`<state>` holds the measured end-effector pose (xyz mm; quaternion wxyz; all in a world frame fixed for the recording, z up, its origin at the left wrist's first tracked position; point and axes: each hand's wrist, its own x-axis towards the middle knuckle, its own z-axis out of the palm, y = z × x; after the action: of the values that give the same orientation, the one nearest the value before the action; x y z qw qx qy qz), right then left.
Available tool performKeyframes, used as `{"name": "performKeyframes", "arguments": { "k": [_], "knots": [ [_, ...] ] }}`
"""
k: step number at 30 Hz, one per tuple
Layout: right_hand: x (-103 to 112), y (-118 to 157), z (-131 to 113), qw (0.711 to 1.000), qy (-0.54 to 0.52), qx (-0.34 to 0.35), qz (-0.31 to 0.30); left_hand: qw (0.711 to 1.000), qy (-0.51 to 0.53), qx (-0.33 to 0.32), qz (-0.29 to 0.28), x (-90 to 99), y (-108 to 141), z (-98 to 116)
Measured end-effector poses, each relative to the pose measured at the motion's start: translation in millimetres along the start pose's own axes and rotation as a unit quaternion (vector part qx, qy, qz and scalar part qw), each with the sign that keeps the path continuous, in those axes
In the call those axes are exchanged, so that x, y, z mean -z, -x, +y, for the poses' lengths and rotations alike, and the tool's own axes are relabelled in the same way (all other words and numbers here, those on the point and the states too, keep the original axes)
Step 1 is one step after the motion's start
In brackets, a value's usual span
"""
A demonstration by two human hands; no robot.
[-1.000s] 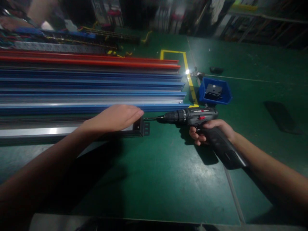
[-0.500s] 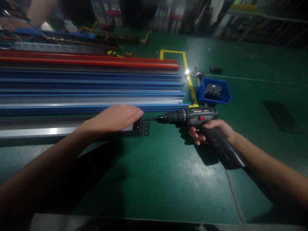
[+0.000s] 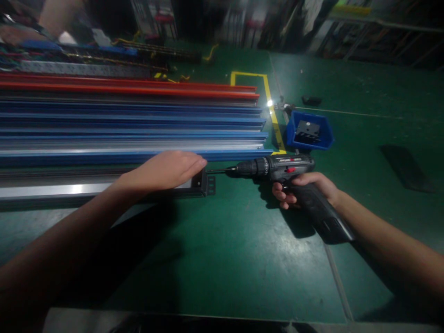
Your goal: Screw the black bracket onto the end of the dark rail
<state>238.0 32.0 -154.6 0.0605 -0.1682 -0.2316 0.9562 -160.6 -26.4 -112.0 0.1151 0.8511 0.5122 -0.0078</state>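
Note:
My right hand [image 3: 301, 189] is wrapped round the handle of a black power drill [image 3: 287, 167]. The drill lies level, and its long thin bit [image 3: 220, 171] points left and meets the end of a dark metal profile [image 3: 76, 189]. My left hand [image 3: 166, 170] lies over that profile near its end, fingers together and pressed on it, the fingertips at the end cap. A small black slotted bracket [image 3: 211, 185] sticks out from the cap just below the bit.
Behind the profile lie several long blue profiles [image 3: 138, 121] and red ones [image 3: 138, 88]. A blue bin [image 3: 310, 143] with black plates stands beyond the drill. Yellow tape [image 3: 267, 88] marks the green table [image 3: 243, 259]. A person's arm [image 3: 57, 18] is at the far left, near wiring.

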Motion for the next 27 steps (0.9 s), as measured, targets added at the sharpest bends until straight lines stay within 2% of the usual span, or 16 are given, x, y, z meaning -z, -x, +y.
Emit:
{"name": "performKeyframes", "arguments": {
  "k": [15, 27],
  "knots": [
    [-0.9, 0.8, -2.4, 0.999, -0.022, -0.017, 0.021, 1.000, 0.011, 0.007, 0.001, 1.2, -0.1, 1.1],
    [0.0, 0.0, -2.9, 0.999, -0.036, -0.021, 0.011, 1.000, 0.004, 0.007, -0.005, 3.2, -0.1, 3.5]
  ]
}}
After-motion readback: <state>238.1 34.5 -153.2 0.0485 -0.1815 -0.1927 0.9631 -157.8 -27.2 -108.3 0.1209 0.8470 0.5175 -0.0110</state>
